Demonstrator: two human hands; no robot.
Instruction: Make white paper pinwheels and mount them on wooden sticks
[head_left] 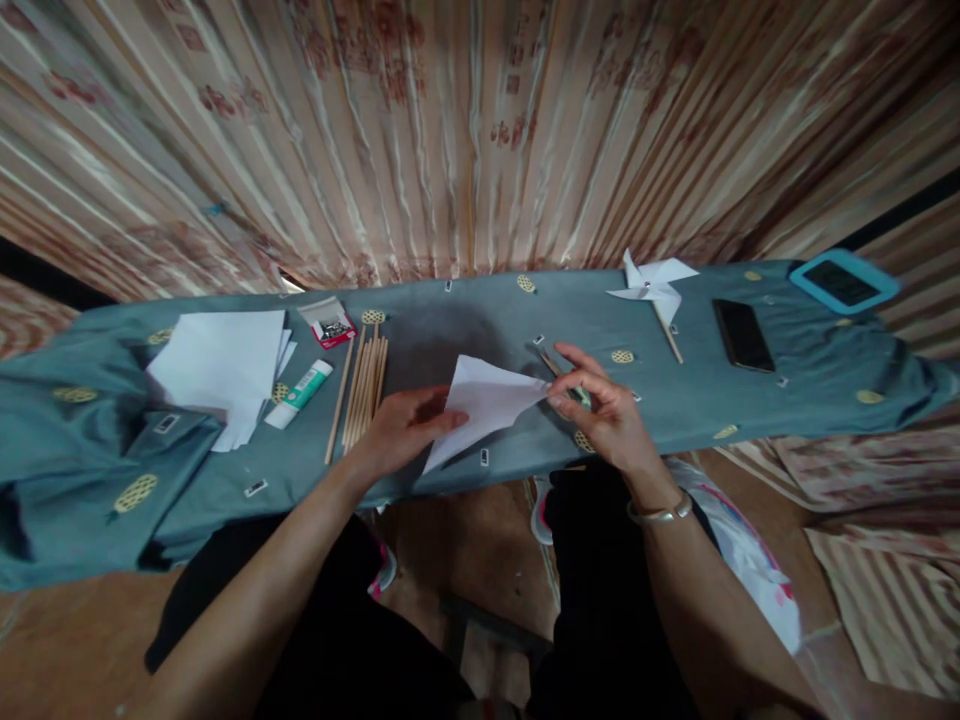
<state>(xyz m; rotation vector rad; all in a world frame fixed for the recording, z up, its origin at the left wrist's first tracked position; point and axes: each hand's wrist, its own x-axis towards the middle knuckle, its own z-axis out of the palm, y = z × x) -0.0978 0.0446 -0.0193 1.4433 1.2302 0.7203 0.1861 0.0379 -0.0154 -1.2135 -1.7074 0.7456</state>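
Fingers (576,381) hold paper (491,400) near the table edge (521,464), well apart from the pinwheel (654,287).

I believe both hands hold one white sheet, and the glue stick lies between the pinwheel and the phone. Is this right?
Not quite: the head view shows the glue stick between the paper stack and the wooden sticks. The left hand and right hand do hold one white sheet.

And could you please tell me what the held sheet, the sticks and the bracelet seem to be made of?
The sheet looks like matt white paper: thin, with crisp edges. The sticks are probably bare wood, being pale tan without shine. The bracelet seems polished metal, silvery and glinting, though perhaps plated.
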